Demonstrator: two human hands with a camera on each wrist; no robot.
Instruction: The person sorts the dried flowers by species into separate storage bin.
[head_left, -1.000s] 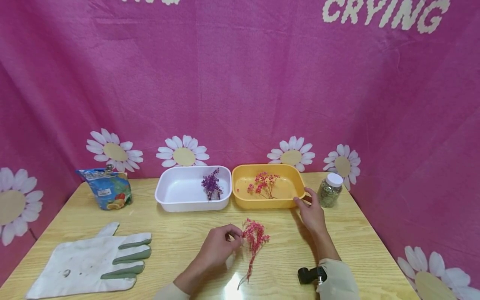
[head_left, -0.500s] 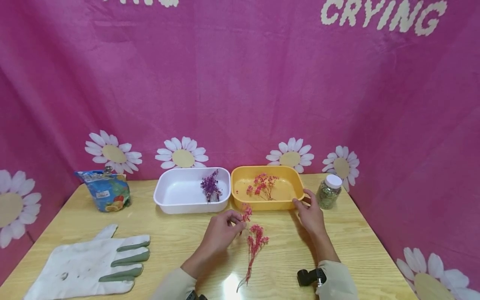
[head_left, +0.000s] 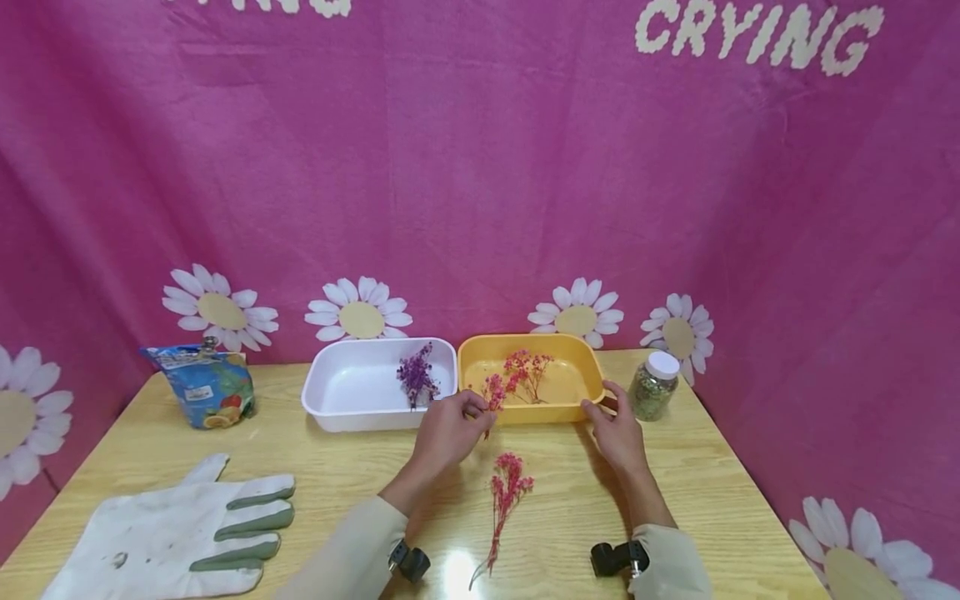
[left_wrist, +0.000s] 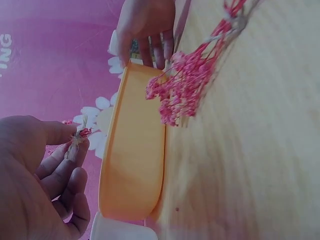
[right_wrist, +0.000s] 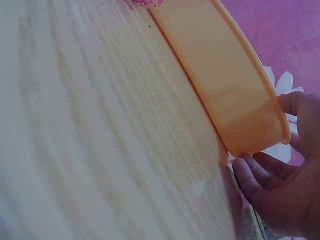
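My left hand pinches a small bunch of pink dried flowers between thumb and fingertips, at the front rim of the yellow tray. In the left wrist view, twine is wrapped round its stems. My right hand grips that tray's front right corner, thumb on the rim and fingers around the outer wall. More pink dried flowers lie inside the tray. On the table in front, another pink bunch lies with its stems toward me, tied with twine.
A white tray holding purple dried flowers stands left of the yellow one. To the right is a white-lidded jar. A blue pouch and a white-and-green glove are on the left of the table.
My left hand has lifted one pink bunch away from the other on the table and carried it forward to the yellow tray. The right hand has stayed at the tray's corner.
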